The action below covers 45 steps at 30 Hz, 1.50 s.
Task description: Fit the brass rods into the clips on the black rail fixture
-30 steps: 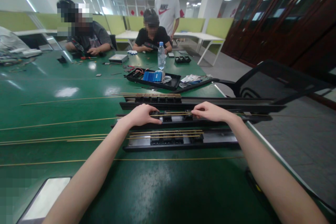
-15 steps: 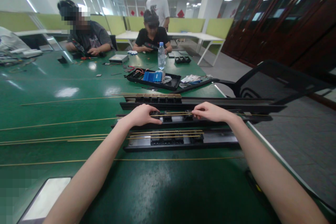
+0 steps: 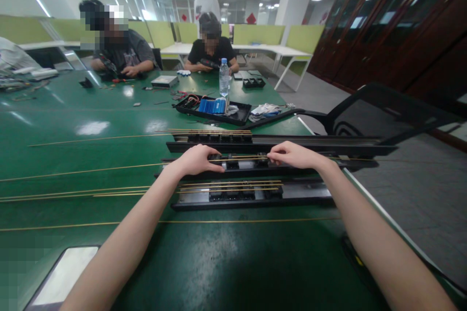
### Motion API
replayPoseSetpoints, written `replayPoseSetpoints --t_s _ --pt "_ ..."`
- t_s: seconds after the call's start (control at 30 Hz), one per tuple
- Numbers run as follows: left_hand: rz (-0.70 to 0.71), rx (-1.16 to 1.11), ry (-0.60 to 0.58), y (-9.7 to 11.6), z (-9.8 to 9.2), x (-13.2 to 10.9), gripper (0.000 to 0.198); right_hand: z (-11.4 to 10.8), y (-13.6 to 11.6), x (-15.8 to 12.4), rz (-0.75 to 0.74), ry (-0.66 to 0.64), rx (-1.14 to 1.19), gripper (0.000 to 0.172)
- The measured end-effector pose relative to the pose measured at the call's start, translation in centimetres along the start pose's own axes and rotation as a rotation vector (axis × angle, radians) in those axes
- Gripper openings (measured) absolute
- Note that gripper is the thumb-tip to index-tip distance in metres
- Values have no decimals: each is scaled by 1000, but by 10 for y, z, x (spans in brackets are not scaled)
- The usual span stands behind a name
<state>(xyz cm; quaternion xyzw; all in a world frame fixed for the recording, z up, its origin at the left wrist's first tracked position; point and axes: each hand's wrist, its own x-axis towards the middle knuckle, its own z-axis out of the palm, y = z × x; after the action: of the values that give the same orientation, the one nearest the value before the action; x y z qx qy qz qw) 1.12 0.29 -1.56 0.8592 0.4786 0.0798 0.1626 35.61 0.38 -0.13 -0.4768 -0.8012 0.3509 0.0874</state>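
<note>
Across the middle black channel (image 3: 248, 173) my left hand (image 3: 191, 159) curves its thumb and fingers around a black block (image 3: 216, 157) seated inside. Closed in a pinch, my right hand (image 3: 288, 154) is at the right end of a thin brass rod (image 3: 242, 158), which runs over the blocks. The exact fingertip contact is small and partly hidden. Closer to me lies another black channel (image 3: 306, 194) with several black blocks and brass rods on top. Behind my hands is a third channel (image 3: 310, 146), also carrying blocks and rods.
Long brass rods (image 3: 73, 172) stretch left over the green table (image 3: 127, 121). Beyond the channels are a black tray (image 3: 241, 115), gloves (image 3: 266, 111) and a water bottle (image 3: 224, 77). A mesh chair (image 3: 386, 112) stands at right. Two seated people work opposite; another person stands behind them.
Both my hands stay almost exactly in place on the middle channel. The standing person in the background has shifted left.
</note>
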Motion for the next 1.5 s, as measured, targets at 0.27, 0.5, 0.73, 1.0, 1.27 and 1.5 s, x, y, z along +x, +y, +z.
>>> replayPoseSetpoints --t_s 0.27,0.5,0.73,1.0,1.27,1.5 --pt "-4 -9 1 0 0 0 74 -2 -2 -2 19 -2 4 53" --pt "-4 4 -4 1 -1 0 74 -2 3 -1 12 3 0 53" --pt "2 -1 3 -2 1 1 72 -3 2 -1 24 -4 -10 54" --pt "2 0 5 0 0 0 71 -4 0 -2 23 -7 -9 54" --pt "8 3 7 -1 1 0 71 -5 -1 -5 29 -5 -12 52" --pt "12 -8 6 -1 0 0 73 -5 2 -4 31 -7 -13 53"
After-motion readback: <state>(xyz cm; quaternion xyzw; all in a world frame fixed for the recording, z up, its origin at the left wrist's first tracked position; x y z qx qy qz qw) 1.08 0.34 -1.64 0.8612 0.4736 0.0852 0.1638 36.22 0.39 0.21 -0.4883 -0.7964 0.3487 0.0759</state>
